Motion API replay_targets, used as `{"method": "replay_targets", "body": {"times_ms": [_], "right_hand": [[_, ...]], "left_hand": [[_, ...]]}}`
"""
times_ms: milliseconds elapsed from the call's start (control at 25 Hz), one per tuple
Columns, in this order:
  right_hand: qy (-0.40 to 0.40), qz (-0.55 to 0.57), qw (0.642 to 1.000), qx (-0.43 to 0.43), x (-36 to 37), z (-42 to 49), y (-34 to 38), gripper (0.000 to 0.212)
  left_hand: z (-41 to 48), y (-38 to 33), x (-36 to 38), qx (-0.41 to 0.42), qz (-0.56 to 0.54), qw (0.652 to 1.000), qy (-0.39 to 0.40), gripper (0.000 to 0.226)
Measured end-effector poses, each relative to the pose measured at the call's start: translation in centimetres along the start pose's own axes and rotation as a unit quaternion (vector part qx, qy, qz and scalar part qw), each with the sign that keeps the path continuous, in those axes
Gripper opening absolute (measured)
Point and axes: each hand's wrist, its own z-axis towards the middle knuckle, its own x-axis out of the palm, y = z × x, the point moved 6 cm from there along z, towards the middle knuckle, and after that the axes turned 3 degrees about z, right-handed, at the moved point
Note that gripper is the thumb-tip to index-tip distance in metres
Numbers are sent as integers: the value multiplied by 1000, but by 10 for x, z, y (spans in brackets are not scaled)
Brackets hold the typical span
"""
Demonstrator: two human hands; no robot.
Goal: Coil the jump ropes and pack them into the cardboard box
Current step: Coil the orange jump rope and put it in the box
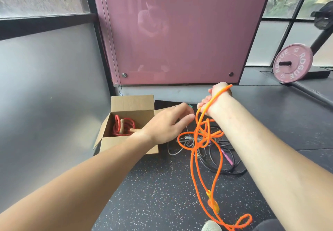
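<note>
Centrally, an orange jump rope (197, 144) runs up from the floor to the person's right hand (216, 101). This hand is raised, with its fingers curled round the rope. One strand lies across the back of the hand near the wrist. Below the hand the rope hangs in loose, tangled loops. Lower down a yellow piece (212, 202) sits on it, and its bottom loops lie on the floor close to a shoe (210, 226).

The left hand (167, 124) is extended with fingers straight and holds nothing. Its fingertips are just beside the hanging orange strands.

Behind the orange loops, a pile of black and grey ropes (227, 172) lies on the floor, with a pink handle (227, 156) among them.

To the left of this pile stands the cardboard box (132, 103), its flaps open. A coiled red rope (115, 129) with wooden handles (121, 125) rests inside it.

All of this sits on a dark speckled rubber floor (153, 185). A pink wall panel (180, 32) rises behind the box. At far right a pink weight plate (292, 63) marked ROGUE stands on edge.
</note>
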Motion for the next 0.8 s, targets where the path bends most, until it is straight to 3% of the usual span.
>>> {"method": "replay_targets", "body": {"times_ms": [40,160,200,280,320,360,400,440,520,560,640,720,760,800], "right_hand": [[4,4,1000,-13,1,-3,1,33],[-14,12,997,-71,2,-17,11,35],[-12,4,995,-95,3,-22,13,34],[-32,-124,978,-165,1,-22,20,13],[-21,-250,947,-202,2,-20,21,18],[7,-381,895,-231,5,-17,18,41],[40,-476,842,-250,9,-16,11,59],[76,-527,802,-269,14,-18,1,63],[204,-536,767,-288,35,-28,-24,34],[281,-529,761,-249,43,-35,-42,24],[400,-553,712,-164,49,-47,-76,31],[422,-608,643,-195,50,-47,-88,36],[419,-614,634,-212,51,-47,-89,36],[414,-591,656,-223,54,-45,-86,35]], "left_hand": [[2,-2,2,0,-21,1000,7,33],[3,-17,18,72,51,996,24,34],[5,-17,16,47,32,998,14,36],[12,-7,-6,-92,-131,984,-82,39],[16,2,-20,-165,-237,946,-148,38],[18,10,-34,-224,-333,892,-208,38],[20,16,-46,-267,-403,839,-251,38],[22,20,-54,-296,-458,792,-275,39],[24,27,-63,-316,-538,721,-301,41],[23,31,-66,-324,-565,693,-311,42],[20,46,-71,-335,-617,627,-336,45],[15,60,-80,-322,-682,544,-367,45],[12,66,-84,-308,-701,524,-374,44],[8,68,-90,-298,-693,544,-367,43]]}}
